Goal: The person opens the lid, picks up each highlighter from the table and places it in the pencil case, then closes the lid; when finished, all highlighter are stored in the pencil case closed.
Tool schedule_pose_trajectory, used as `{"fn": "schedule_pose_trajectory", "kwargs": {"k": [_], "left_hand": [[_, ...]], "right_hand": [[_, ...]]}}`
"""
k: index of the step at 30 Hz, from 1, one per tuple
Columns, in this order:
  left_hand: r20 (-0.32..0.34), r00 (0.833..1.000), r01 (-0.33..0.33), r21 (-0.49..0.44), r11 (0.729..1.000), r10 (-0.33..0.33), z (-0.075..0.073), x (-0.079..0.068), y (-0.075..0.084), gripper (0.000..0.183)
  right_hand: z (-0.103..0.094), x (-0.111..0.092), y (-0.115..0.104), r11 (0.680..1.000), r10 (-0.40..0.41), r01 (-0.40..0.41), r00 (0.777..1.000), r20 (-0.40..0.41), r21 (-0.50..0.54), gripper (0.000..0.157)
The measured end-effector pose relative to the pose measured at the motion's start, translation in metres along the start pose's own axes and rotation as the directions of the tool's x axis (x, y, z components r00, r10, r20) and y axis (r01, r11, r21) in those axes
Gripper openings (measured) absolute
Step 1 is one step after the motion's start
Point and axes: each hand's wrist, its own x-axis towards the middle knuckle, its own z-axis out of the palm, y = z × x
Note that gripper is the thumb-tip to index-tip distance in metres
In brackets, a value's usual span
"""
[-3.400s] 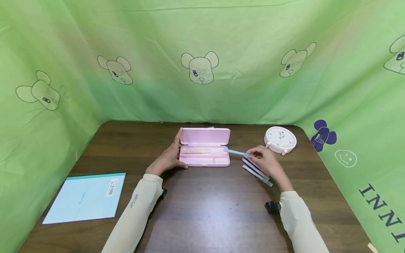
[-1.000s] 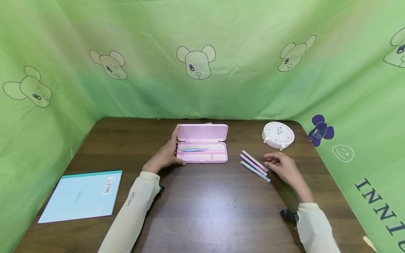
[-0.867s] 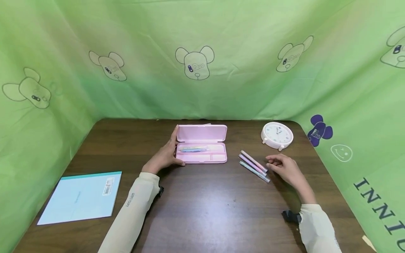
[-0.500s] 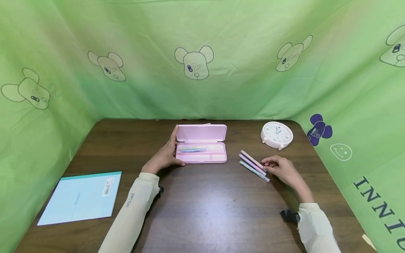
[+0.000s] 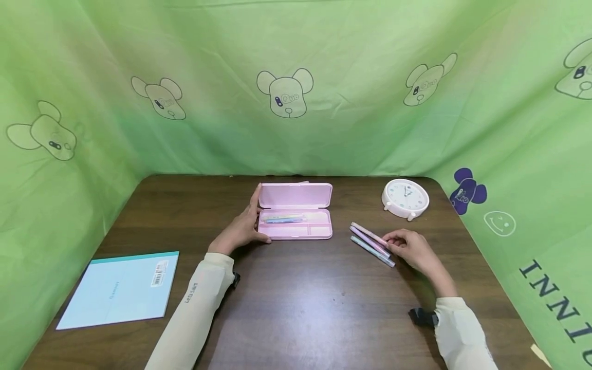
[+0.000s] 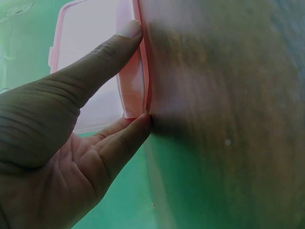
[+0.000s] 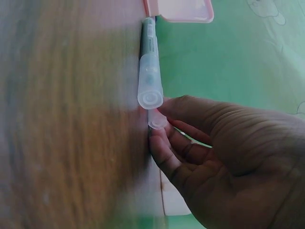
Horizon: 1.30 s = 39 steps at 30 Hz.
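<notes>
A pink pencil case [image 5: 296, 232] lies with its lid [image 5: 296, 195] raised; a few pens [image 5: 284, 219] rest in its rear compartment. At its left end my left hand [image 5: 238, 231] grips it, thumb on the front edge and fingers toward the back. In the left wrist view the thumb [image 6: 107, 52] crosses the case's side. To the right, my right hand [image 5: 410, 249] pinches the near end of a light pink pen [image 5: 367, 232]. Beside that pen lie a purple pen [image 5: 369, 241] and a teal pen [image 5: 371, 251]. The right wrist view shows a clear pen end [image 7: 157, 120] between thumb and fingers.
Behind the right hand stands a round white clock [image 5: 405, 198], tilted back. A light blue notebook [image 5: 120, 290] lies at the left of the brown wooden table [image 5: 305, 308]. Green printed cloth [image 5: 213, 133] hangs along the table's back and sides.
The blue pen, earlier in my right hand, now lies in the pencil case. My right hand has come back to the loose pens and taken the pink one, whose far end has shifted slightly.
</notes>
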Motion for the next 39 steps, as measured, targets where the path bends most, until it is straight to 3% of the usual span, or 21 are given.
{"fn": "schedule_pose_trajectory", "kwargs": {"k": [7,15,19,26,32,39], "left_hand": [[-0.001,1.000,0.007,-0.016,1.000,-0.007,0.000,-0.001,-0.003,0.150],[-0.008,1.000,0.006,-0.017,1.000,-0.007,-0.001,0.002,-0.005,0.150],[0.001,1.000,0.019,-0.018,1.000,-0.019,-0.001,0.000,-0.005,0.150],[-0.005,1.000,0.023,-0.031,0.999,-0.023,-0.003,-0.004,-0.005,0.151],[-0.010,1.000,0.017,-0.030,0.999,-0.018,-0.005,-0.001,-0.002,0.151],[0.009,1.000,0.029,-0.040,0.999,-0.029,-0.003,0.000,-0.003,0.150]], "right_hand": [[0.009,0.010,-0.006,0.998,-0.051,0.057,0.990,-0.129,0.042,0.010],[0.031,0.039,-0.014,0.960,-0.180,0.218,0.961,-0.210,0.174,0.014],[0.042,0.052,-0.028,0.958,-0.191,0.227,0.961,-0.200,0.173,0.014],[0.068,0.082,-0.072,0.968,-0.177,0.193,0.978,-0.110,0.160,0.013],[0.095,0.105,-0.109,0.952,-0.233,0.244,0.969,-0.078,0.187,0.016],[0.113,0.115,-0.126,0.950,-0.241,0.243,0.970,-0.032,0.198,0.017]]}}
